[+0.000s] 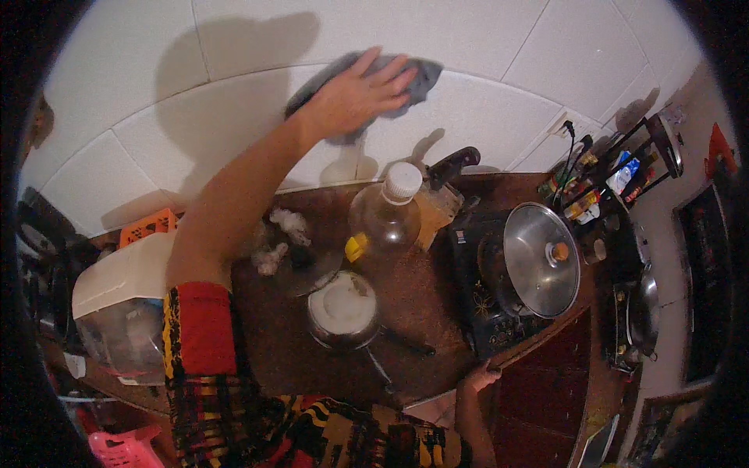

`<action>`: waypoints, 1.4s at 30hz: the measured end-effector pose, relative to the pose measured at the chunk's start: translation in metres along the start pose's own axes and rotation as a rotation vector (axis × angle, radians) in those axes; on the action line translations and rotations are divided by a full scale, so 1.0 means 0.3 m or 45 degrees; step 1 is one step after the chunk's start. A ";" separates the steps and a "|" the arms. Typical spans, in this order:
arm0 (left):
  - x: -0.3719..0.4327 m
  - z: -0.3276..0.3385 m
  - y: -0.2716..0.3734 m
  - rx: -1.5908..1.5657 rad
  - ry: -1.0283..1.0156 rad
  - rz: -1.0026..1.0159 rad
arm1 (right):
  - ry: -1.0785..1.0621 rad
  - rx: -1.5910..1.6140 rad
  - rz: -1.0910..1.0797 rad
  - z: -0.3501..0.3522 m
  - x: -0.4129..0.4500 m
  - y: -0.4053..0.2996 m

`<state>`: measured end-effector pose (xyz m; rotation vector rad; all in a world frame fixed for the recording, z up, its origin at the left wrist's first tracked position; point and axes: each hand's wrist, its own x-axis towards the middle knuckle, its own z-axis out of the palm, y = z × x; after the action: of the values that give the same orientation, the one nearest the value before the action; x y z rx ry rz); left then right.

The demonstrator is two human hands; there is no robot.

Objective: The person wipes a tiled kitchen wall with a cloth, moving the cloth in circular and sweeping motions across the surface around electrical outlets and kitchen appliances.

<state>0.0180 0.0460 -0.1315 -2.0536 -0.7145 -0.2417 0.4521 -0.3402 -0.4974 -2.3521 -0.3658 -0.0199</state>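
Observation:
Against the white tiled wall (234,99), my left hand (366,88) presses a dark grey cloth (430,76) flat, fingers spread over it. My right hand (483,379) rests at the front edge of the brown countertop (409,304); its fingers are small and dim. Below the cloth stands a large clear plastic bottle (380,219) with a white cap (402,182). Behind it, a dark-handled knife (453,164) stands upright by a wooden-looking block or board (439,213). Nearer my body is a small pot (342,310) with something whitish at its top.
To the right, a metal-rimmed glass lid (541,257) tilts on a black induction cooktop (485,292). Beyond are a rack of condiments (620,169) and plugs in a wall socket (564,126). Garlic bulbs (289,225) and a yellow object (355,247) lie near the bottle. Left stands a lidded container (126,327).

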 end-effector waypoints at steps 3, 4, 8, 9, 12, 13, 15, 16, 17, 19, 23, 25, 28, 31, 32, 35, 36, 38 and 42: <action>0.052 0.027 0.013 0.122 0.137 -0.011 | -0.010 0.026 0.101 -0.027 -0.009 -0.065; 0.050 0.036 0.039 0.102 0.110 -0.064 | -0.040 0.067 0.198 -0.038 -0.016 -0.079; 0.001 0.116 0.170 -0.010 -0.170 0.084 | 0.007 -0.028 0.059 -0.006 0.030 0.054; -0.024 0.155 0.207 -0.017 -0.168 0.084 | 0.028 -0.056 0.051 -0.004 0.031 0.059; -0.096 0.257 0.289 0.023 0.015 0.055 | 0.015 -0.020 0.039 0.028 0.047 0.115; -0.109 0.280 0.316 0.020 0.011 0.052 | -0.012 0.038 0.030 0.022 0.049 0.104; -0.138 0.314 0.348 0.054 -0.001 0.091 | 0.001 -0.016 0.060 -0.012 0.009 0.010; -0.148 0.302 0.344 0.077 0.007 0.092 | 0.023 -0.051 0.098 -0.022 -0.009 -0.046; -0.175 0.280 0.350 0.063 -0.118 0.187 | 0.020 -0.029 0.098 -0.012 -0.007 -0.040; -0.183 0.241 0.366 0.049 -0.220 0.276 | 0.015 0.026 0.010 -0.005 0.015 0.002; -0.192 0.177 0.311 -0.341 -0.541 0.363 | 0.043 0.099 0.054 0.018 0.009 -0.015; -0.246 0.194 0.255 -0.331 -0.633 0.450 | 0.060 -0.029 0.034 0.006 -0.016 -0.067; -0.208 0.176 0.173 -0.341 -0.366 0.325 | 0.063 0.048 0.107 0.025 0.031 0.004; -0.183 -0.032 -0.048 -0.226 -0.292 0.156 | 0.045 0.038 0.032 0.035 0.001 -0.001; -0.167 -0.026 -0.103 -0.094 -0.219 0.110 | 0.038 0.021 0.030 0.021 -0.016 -0.019; -0.105 -0.128 -0.221 0.206 0.086 0.002 | 0.032 0.159 -0.064 -0.010 -0.030 -0.057; -0.085 -0.152 -0.232 0.179 0.143 0.005 | 0.109 0.049 -0.061 -0.001 -0.019 -0.041; -0.083 -0.132 -0.218 0.152 0.182 -0.005 | 0.176 -0.068 -0.078 0.005 0.009 -0.023; -0.178 -0.019 -0.116 -0.023 0.183 -0.156 | 0.014 -0.129 0.099 0.023 0.050 0.032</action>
<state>-0.0446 0.0345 -0.1266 -1.9889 -0.7523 -0.4626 0.4684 -0.3383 -0.5070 -2.4639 -0.2733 -0.0143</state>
